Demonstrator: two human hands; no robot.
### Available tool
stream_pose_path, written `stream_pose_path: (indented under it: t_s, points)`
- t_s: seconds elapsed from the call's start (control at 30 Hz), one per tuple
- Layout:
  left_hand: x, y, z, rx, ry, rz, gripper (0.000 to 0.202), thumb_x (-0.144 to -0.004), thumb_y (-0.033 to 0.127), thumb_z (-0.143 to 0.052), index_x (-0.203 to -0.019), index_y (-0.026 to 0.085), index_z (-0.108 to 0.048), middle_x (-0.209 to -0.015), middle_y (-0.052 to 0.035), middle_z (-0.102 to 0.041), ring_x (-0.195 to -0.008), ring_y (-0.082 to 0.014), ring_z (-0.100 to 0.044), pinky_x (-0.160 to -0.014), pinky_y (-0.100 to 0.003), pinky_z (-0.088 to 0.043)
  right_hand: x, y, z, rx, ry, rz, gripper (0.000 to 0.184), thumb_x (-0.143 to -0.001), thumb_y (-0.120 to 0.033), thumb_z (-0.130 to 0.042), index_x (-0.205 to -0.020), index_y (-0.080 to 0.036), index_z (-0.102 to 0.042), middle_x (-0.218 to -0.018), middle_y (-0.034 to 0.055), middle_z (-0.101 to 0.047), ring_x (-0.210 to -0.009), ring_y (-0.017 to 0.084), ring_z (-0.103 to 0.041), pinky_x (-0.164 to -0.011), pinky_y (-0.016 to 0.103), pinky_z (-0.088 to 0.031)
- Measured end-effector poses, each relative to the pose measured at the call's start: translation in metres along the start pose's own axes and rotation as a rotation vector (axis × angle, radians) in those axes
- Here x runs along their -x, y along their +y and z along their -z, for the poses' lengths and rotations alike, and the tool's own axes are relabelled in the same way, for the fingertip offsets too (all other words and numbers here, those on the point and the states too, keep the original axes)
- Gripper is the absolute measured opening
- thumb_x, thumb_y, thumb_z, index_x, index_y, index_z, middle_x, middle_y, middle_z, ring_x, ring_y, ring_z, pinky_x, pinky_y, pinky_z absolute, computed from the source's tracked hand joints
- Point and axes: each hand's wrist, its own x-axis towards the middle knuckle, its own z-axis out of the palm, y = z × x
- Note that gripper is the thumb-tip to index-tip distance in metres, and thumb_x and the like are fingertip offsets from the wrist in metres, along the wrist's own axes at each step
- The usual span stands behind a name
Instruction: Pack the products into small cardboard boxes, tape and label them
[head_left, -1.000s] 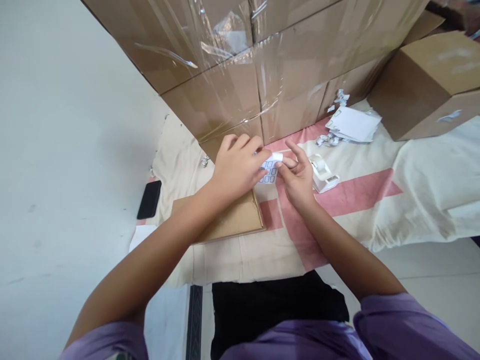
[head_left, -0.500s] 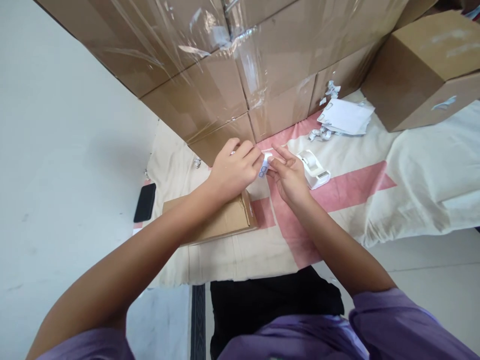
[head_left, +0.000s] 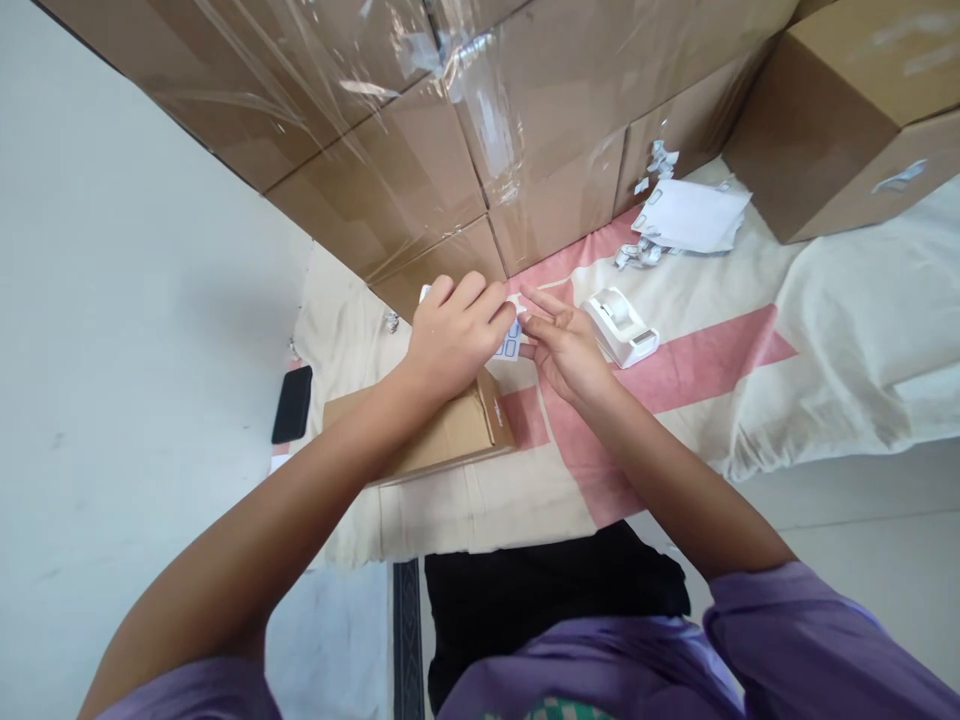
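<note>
We've got the sticker sheet (head_left: pixel 508 347) b/w our two hands, raised over the cloth (head_left: pixel 442 520), just beyond the right end of the small box (head_left: pixel 439 437). Our left hand (head_left: pixel 459 335) holds it, fingers curled narrow over the top. Our right hand (head_left: pixel 564 352) has thumb & a lower finger at the sheet's right edge, forefinger stretched wide — can't tell if they actually pinch it. To do this well, we should keep the left grip light but steady so nothing creases, tilt the outlined side up so we see the edge, & work the right thumb slowly at one corner, w/o tugging.

Vs. half a sec ago, the sheet faces us more: then it's a narrow strip, now more blue outlines show. Tape dispenser (head_left: pixel 621 326) at right, paper pile (head_left: pixel 694 215) far right & phone (head_left: pixel 292 404) at left all stay put — only our view shifts a bit.
</note>
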Motion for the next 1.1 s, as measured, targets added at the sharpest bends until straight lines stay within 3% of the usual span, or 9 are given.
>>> stream_pose_path:
  t_s: [0.27, 0.5, 0.6, 0.7, 0.83, 0.93, 1.0, 1.1]
  points:
    - [0.002, 0.002, 0.005, 0.185, -0.107, 0.085, 0.043, -0.104, 0.009, -0.031, -0.076, 0.022, -0.060, -0.074, -0.0045, -0.060, -0.076, -0.0210, -0.051, -0.067, -0.040, -0.023, 0.000, 0.001, -0.001, 0.023, -0.018, 0.005, 0.057, -0.075, -0.035, -0.082, -0.128, -0.022, -0.063, -0.090, -0.0007, -0.072, -0.083, 0.017, -0.069, -0.077, 0.034, -0.060]
    - [0.008, -0.001, 0.011, 0.180, -0.103, 0.063, 0.037, -0.105, 0.019, -0.037, -0.079, 0.025, -0.063, -0.078, -0.0052, -0.064, -0.076, -0.0214, -0.050, -0.067, -0.041, -0.027, -0.010, -0.006, 0.010, 0.130, 0.150, 0.098, 0.060, -0.079, -0.045, -0.078, -0.130, -0.023, -0.057, -0.097, 0.0026, -0.074, -0.100, 0.022, -0.071, -0.082, 0.038, -0.059]
    - [0.012, -0.003, 0.008, 0.201, -0.087, 0.111, 0.031, -0.105, 0.026, -0.046, -0.080, 0.024, -0.064, -0.083, -0.0046, -0.069, -0.077, -0.0211, -0.050, -0.068, -0.040, -0.027, -0.009, -0.008, 0.009, 0.248, 0.047, 0.164, 0.057, -0.081, -0.050, -0.077, -0.129, -0.025, -0.059, -0.087, 0.0013, -0.074, -0.090, 0.022, -0.071, -0.080, 0.038, -0.058]
    - [0.012, -0.005, 0.008, 0.198, -0.077, 0.094, 0.027, -0.104, 0.027, -0.051, -0.081, 0.024, -0.065, -0.083, -0.0033, -0.071, -0.076, -0.0206, -0.050, -0.068, -0.038, -0.028, -0.008, -0.002, 0.009, 0.390, -0.047, 0.242, 0.048, -0.083, -0.042, -0.076, -0.125, -0.026, -0.061, -0.078, -0.0014, -0.069, -0.077, 0.019, -0.065, -0.075, 0.034, -0.055]
    - [0.011, -0.007, 0.019, 0.273, -0.124, 0.024, 0.028, -0.104, 0.026, -0.050, -0.082, 0.023, -0.067, -0.085, -0.0029, -0.072, -0.076, -0.0194, -0.053, -0.066, -0.037, -0.029, -0.018, 0.007, 0.024, 0.660, 0.117, 0.343, 0.028, -0.089, -0.033, -0.063, -0.115, -0.022, -0.063, -0.088, 0.0027, -0.068, -0.082, 0.021, -0.064, -0.080, 0.038, -0.053]
    - [0.013, -0.009, 0.028, 0.415, -0.175, 0.181, 0.024, -0.104, 0.029, -0.051, -0.091, 0.023, -0.070, -0.091, -0.0034, -0.072, -0.080, -0.0185, -0.057, -0.068, -0.036, -0.032, -0.020, 0.005, 0.029, 0.983, 0.263, 0.452, 0.035, -0.086, -0.031, -0.065, -0.119, -0.021, -0.065, -0.115, 0.0119, -0.065, -0.109, 0.030, -0.061, -0.100, 0.052, -0.047]
    - [0.016, -0.009, 0.030, 0.533, -0.220, 0.329, 0.022, -0.103, 0.028, -0.052, -0.095, 0.022, -0.072, -0.094, -0.0031, -0.071, -0.082, -0.0177, -0.059, -0.071, -0.035, -0.036, -0.014, 0.002, 0.023, 1.116, 0.179, 0.607, 0.038, -0.087, -0.035, -0.066, -0.124, -0.024, -0.066, -0.134, 0.0129, -0.057, -0.127, 0.034, -0.052, -0.110, 0.056, -0.039]
    - [0.018, -0.007, 0.031, 0.768, -0.264, 0.484, 0.021, -0.101, 0.027, -0.054, -0.096, 0.021, -0.074, -0.095, -0.0024, -0.070, -0.081, -0.0157, -0.061, -0.073, -0.033, -0.042, 0.000, -0.003, 0.007, 1.064, -0.122, 0.767, 0.025, -0.094, -0.039, -0.061, -0.115, -0.027, -0.069, -0.128, 0.0095, -0.062, -0.125, 0.030, -0.053, -0.109, 0.051, -0.041]
